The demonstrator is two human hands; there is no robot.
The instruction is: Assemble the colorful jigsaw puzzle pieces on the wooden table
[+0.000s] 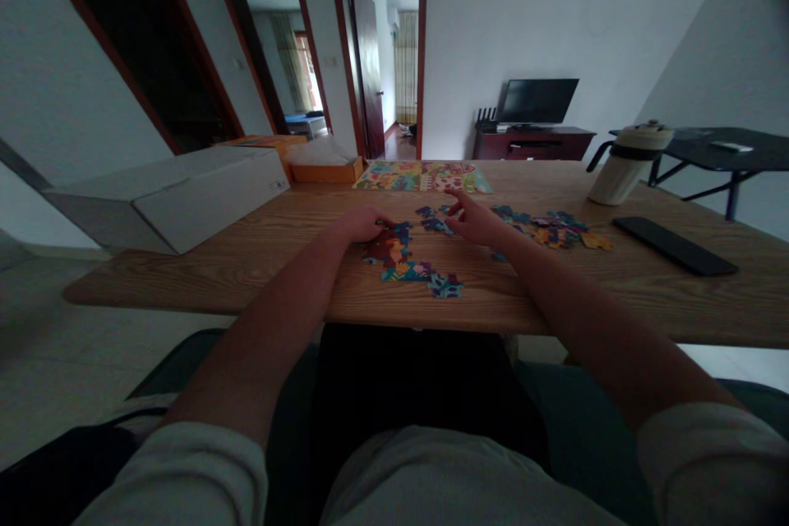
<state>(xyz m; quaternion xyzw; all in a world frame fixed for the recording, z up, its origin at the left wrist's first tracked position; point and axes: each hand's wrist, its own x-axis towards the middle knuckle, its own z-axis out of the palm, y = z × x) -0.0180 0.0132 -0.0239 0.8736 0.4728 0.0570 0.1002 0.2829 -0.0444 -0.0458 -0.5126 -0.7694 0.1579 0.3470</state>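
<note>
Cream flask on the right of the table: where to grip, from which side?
I'd take the black handle, coming from the flask's left in this view. The handle juts out that way, toward the right hand, and the flask stands on its base, so a sideways approach looks natural. The wide body is probably a less secure grip.

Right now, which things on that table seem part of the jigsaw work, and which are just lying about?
Part of it:
- joined puzzle pieces, by the left hand
- loose pieces, some near the right hand
- colourful picture sheet, probably a guide

Apparently just lying about:
- long white box
- orange box
- lidded jug
- flat black thing
</note>
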